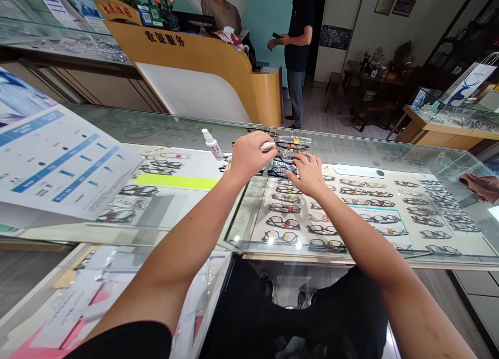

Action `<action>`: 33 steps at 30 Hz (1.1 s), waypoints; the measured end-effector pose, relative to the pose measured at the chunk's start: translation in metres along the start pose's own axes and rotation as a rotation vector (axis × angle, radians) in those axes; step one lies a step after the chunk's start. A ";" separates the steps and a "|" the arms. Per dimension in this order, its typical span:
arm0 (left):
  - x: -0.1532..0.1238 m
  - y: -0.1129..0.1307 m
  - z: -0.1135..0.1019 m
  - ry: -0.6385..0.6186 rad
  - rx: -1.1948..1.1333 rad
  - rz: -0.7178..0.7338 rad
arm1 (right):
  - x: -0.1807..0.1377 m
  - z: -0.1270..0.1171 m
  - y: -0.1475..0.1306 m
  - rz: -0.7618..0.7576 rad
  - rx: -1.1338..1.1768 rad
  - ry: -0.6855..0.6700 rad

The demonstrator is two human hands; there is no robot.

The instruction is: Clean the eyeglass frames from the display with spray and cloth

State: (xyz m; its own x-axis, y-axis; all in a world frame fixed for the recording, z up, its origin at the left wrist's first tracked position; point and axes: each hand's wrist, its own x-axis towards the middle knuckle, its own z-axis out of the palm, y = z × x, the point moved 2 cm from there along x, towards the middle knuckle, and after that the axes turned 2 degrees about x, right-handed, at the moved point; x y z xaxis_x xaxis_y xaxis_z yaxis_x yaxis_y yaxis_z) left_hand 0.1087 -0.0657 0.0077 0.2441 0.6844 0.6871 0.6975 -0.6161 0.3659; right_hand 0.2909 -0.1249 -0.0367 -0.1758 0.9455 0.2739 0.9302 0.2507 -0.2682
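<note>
Both my arms reach forward over a glass display counter [351, 151]. My left hand [249, 156] is closed in a pinch on a small white object [267, 146] that I cannot name. My right hand [310, 174] rests with fingers curled on a dark packet with white lettering [281, 167] lying on the glass. Black-framed glasses [290, 145] and a clear wrapper [296, 139] lie just beyond the hands. A small white spray bottle [212, 144] stands to the left of my left hand.
Rows of spectacle frames [351, 203] fill the case under the glass. A printed chart sheet [58, 167] lies at the left. A brown cloth [481, 186] sits at the right edge. Beyond stand a yellow service desk [218, 63] and two people [298, 31].
</note>
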 end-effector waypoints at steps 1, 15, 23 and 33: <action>0.000 0.001 -0.001 0.013 -0.022 -0.007 | 0.000 -0.003 0.001 0.011 0.006 0.025; 0.003 0.018 -0.008 -0.086 -0.611 -0.333 | -0.021 -0.043 -0.016 0.015 -0.006 0.352; -0.002 0.038 -0.008 -0.303 -1.022 -0.521 | -0.030 -0.045 -0.026 -0.021 0.027 0.403; -0.004 0.044 -0.010 -0.482 -1.125 -0.494 | -0.034 -0.046 -0.031 -0.042 0.048 0.420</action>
State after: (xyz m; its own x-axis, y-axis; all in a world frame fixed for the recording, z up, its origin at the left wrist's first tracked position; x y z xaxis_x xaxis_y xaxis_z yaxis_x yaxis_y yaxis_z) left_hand 0.1315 -0.0997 0.0275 0.5041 0.8544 0.1262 -0.0980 -0.0885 0.9912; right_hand 0.2829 -0.1741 0.0052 -0.0570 0.7701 0.6354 0.9073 0.3055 -0.2888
